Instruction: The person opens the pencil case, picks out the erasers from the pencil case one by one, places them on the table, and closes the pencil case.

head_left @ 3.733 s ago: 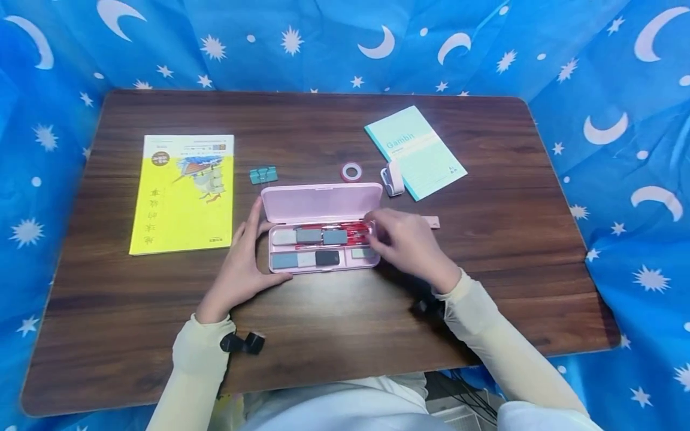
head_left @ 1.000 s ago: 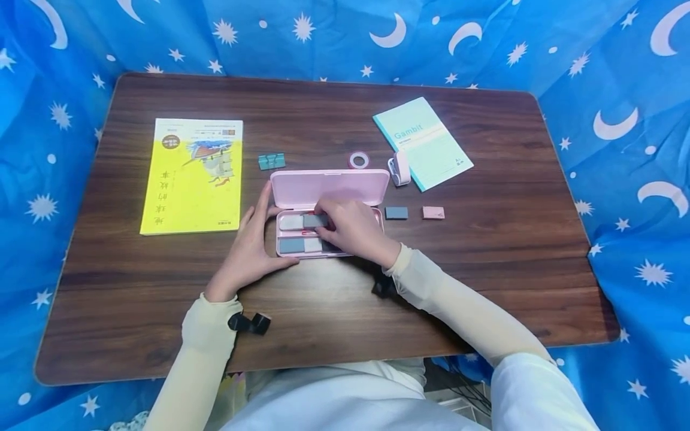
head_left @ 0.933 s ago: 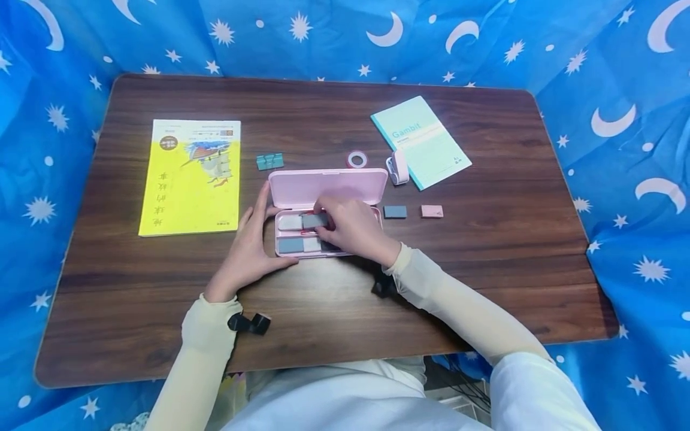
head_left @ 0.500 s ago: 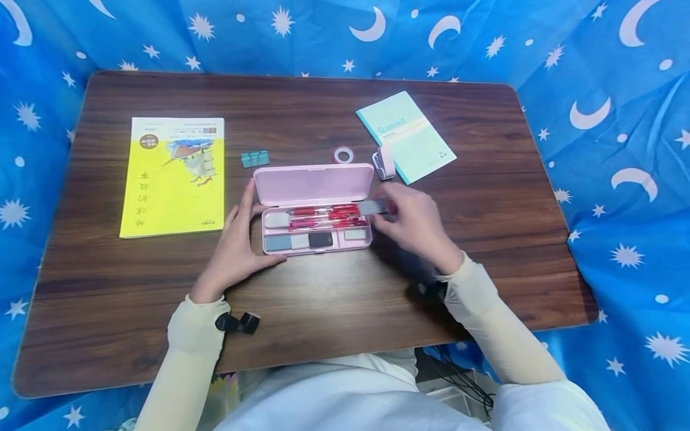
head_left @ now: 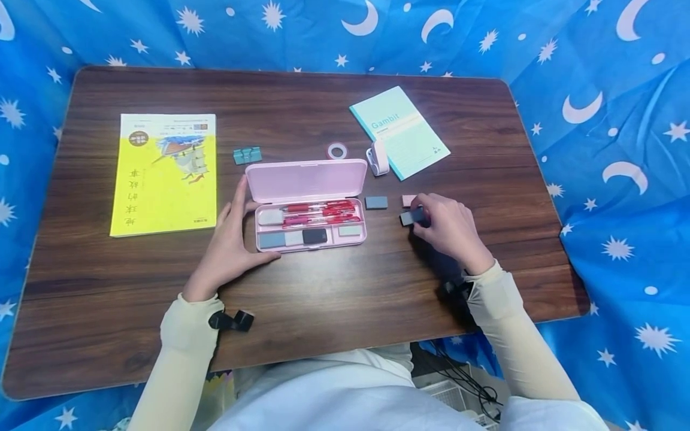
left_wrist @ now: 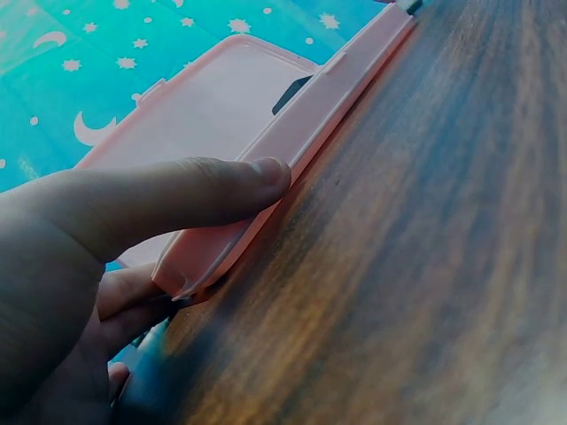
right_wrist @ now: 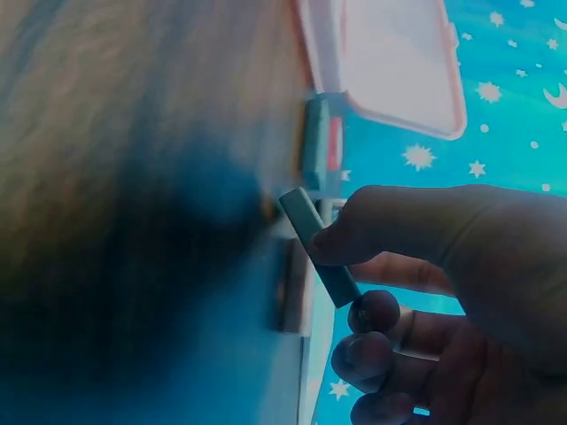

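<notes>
My right hand [head_left: 450, 230] pinches a dark grey eraser [head_left: 412, 216] between thumb and fingers, to the right of the pencil case; the right wrist view shows it tilted, apparently above the tabletop. Beyond it lies a pink eraser [head_left: 408, 201], partly covered by the hand. A blue-grey eraser [head_left: 376, 203] rests beside the case. My left hand [head_left: 226, 245] holds the open pink pencil case [head_left: 345, 243] by its left end, thumb [left_wrist: 239, 188] along the front wall. Inside are red pens [head_left: 323, 214], a white eraser [head_left: 269, 216] and several more erasers in the front compartments.
A yellow book [head_left: 164, 179] lies at the left. Behind the case are a teal binder clip [head_left: 247, 155], a tape roll [head_left: 330, 149] and a small white stapler-like object [head_left: 378, 158] against a mint notebook [head_left: 404, 133]. A blue curtain surrounds the table [head_left: 323, 299].
My right hand has taken the grey eraser off the pens in the case and carried it right, near the pink eraser. The left hand keeps its hold on the case.
</notes>
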### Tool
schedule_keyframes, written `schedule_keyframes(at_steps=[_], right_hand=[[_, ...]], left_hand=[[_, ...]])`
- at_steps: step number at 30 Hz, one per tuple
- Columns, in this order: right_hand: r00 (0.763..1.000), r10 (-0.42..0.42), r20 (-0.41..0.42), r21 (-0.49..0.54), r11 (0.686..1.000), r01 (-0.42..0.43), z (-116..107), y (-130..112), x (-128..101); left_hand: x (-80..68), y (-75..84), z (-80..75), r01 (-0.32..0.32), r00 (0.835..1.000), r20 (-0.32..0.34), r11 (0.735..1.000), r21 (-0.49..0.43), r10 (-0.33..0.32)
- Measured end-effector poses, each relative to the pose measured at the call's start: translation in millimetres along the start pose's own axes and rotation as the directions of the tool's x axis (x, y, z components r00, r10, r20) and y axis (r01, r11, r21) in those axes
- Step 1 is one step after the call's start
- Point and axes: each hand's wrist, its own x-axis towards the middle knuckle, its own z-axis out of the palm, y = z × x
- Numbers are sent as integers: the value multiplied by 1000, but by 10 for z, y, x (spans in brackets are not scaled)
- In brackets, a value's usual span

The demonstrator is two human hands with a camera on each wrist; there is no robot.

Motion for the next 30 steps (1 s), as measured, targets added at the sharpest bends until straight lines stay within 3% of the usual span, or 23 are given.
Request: schedule_keyframes(at_steps=[15, 22, 26, 30], right_hand=[[998, 47, 31, 13, 999, -47, 127, 90, 7], [996, 73, 53, -9, 997, -73, 21, -27, 63], [999, -13, -31, 17, 1000, 13, -70, -272, 173], [982, -163, -95, 37, 985, 167, -56, -648, 365]], left_hand=[[6, 4, -4, 6, 1000, 9, 1000, 5, -6], [-11, 0, -23, 10, 1000, 13, 1000, 13, -10], [-3, -4, -16, 8, 1000, 14, 1000, 17, -8], [5, -7, -5, 14, 1000, 20, 1000, 20, -14]])
